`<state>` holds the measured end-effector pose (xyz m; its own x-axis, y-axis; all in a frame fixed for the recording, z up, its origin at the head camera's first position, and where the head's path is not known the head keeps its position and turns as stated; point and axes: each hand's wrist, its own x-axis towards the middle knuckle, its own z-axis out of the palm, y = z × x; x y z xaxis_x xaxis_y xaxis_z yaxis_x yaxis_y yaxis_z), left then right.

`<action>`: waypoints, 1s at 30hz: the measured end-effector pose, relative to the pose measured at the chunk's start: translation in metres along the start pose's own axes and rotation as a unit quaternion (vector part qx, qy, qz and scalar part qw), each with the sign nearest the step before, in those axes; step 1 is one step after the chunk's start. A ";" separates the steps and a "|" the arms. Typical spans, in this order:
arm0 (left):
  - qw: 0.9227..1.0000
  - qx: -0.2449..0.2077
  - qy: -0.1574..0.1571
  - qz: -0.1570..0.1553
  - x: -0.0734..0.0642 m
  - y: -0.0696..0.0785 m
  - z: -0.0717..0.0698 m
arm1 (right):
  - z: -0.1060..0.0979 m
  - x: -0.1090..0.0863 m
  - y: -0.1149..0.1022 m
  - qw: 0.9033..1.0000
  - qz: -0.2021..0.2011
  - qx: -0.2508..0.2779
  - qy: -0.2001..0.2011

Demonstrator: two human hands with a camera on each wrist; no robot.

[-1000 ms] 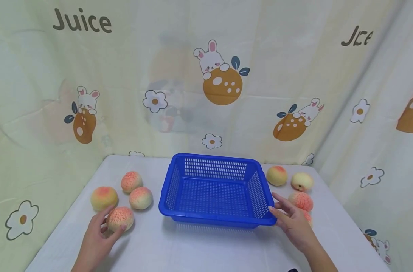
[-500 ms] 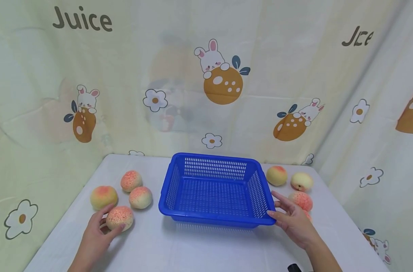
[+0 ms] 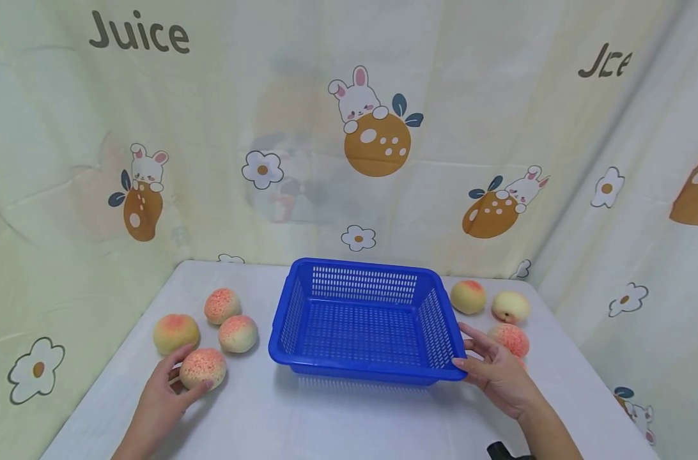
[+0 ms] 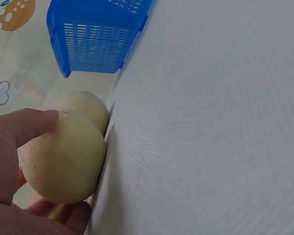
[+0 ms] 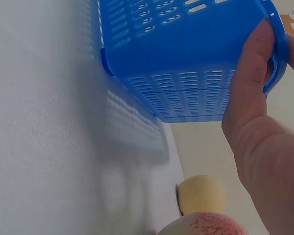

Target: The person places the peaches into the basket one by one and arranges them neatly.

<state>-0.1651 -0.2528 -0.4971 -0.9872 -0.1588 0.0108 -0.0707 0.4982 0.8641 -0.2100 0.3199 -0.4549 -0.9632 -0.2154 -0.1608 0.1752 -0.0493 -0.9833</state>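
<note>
In the head view, my left hand [image 3: 160, 395] holds a speckled pink peach [image 3: 204, 368] at the front of the left group, thumb on one side and fingers on the other. The left wrist view shows this peach's pale underside [image 4: 66, 156] close against the white cloth. At the middle of the table stands a blue plastic basket [image 3: 366, 368] with slotted walls and a bare floor. My right hand [image 3: 503, 382] grips the rim at its front right corner. From the right wrist view, fingers curl against the basket's rim [image 5: 279, 44].
Left of the basket lie a yellow-red peach [image 3: 176, 334] and two speckled ones, one nearer [image 3: 238, 334] and one farther [image 3: 222, 306]. To its right are a yellow-red peach [image 3: 468, 297], a pale yellow one [image 3: 511, 308] and a pink one [image 3: 511, 340]. A patterned curtain [image 3: 303, 115] stands behind.
Both hands keep their holds, and basket and peaches stay put. My right forearm has shifted slightly, with more of a black object near the wrist showing at the bottom edge.
</note>
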 end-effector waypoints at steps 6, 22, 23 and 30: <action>1.000 0.009 -0.006 -0.005 0.002 -0.001 -0.001 | -0.002 0.000 0.000 1.000 0.001 0.012 -0.012; 1.000 0.008 -0.013 -0.021 0.005 -0.001 -0.001 | -0.005 0.000 0.004 0.999 -0.012 0.035 -0.026; 1.000 0.008 -0.011 -0.019 0.005 -0.001 -0.001 | -0.005 0.000 0.004 0.999 -0.013 0.036 -0.027; 1.000 0.003 -0.001 -0.025 0.005 -0.002 -0.001 | -0.005 0.000 0.005 0.999 -0.011 0.039 -0.027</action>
<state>-0.1696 -0.2559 -0.4980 -0.9827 -0.1824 -0.0325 -0.1204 0.4957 0.8601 -0.2099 0.3243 -0.4599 -0.9546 -0.2664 -0.1330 0.1723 -0.1296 -0.9765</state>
